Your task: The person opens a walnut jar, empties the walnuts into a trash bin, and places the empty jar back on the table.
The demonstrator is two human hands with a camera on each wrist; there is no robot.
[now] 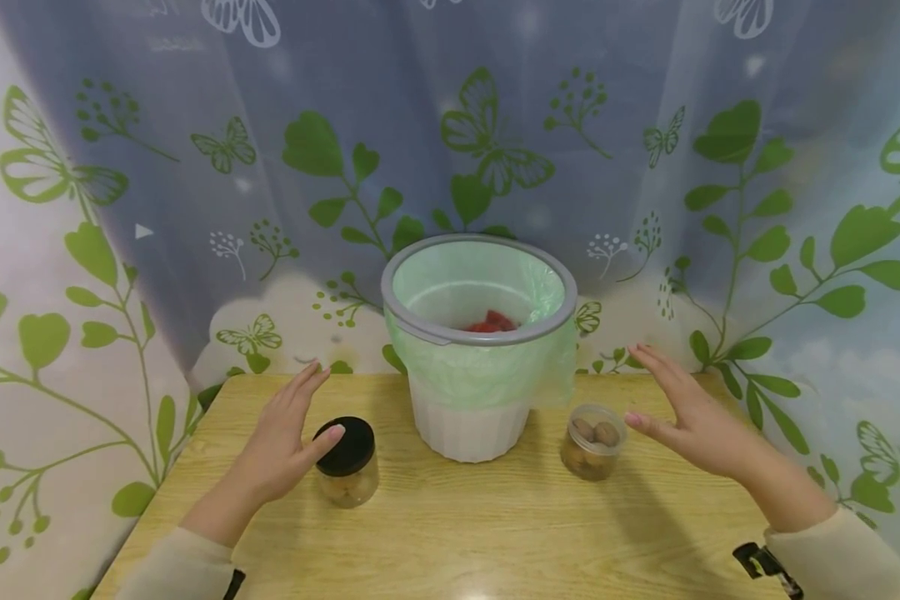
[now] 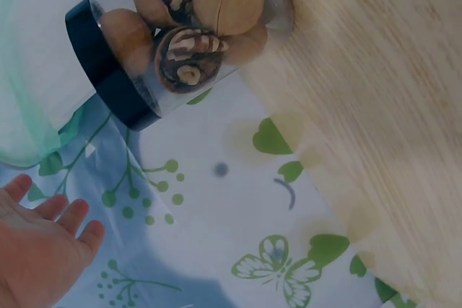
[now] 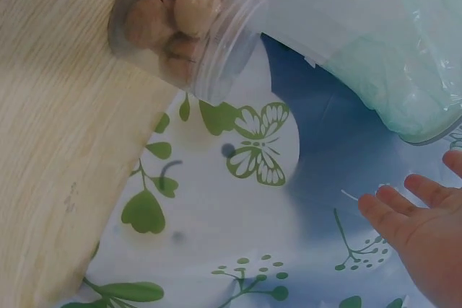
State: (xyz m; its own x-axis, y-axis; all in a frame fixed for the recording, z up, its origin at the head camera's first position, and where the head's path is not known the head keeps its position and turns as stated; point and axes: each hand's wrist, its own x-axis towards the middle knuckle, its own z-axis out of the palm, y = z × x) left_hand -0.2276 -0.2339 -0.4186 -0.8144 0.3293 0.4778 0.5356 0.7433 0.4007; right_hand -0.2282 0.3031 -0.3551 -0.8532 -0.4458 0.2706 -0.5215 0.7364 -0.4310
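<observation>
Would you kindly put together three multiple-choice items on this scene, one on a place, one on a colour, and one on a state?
1. Where does the bin stand?
A. between the two jars
B. left of both jars
C. on the floor

2. What colour is the lid of the left jar?
A. red
B. black
C. white

3. How is the right jar?
A. lidded
B. lying on its side
C. upright with no lid

Key: 1 A, the head view shows one jar at each side of it on the table. 2 B, the lid is black in head and left wrist views. 3 C, its bare threaded mouth shows the nuts inside.
</observation>
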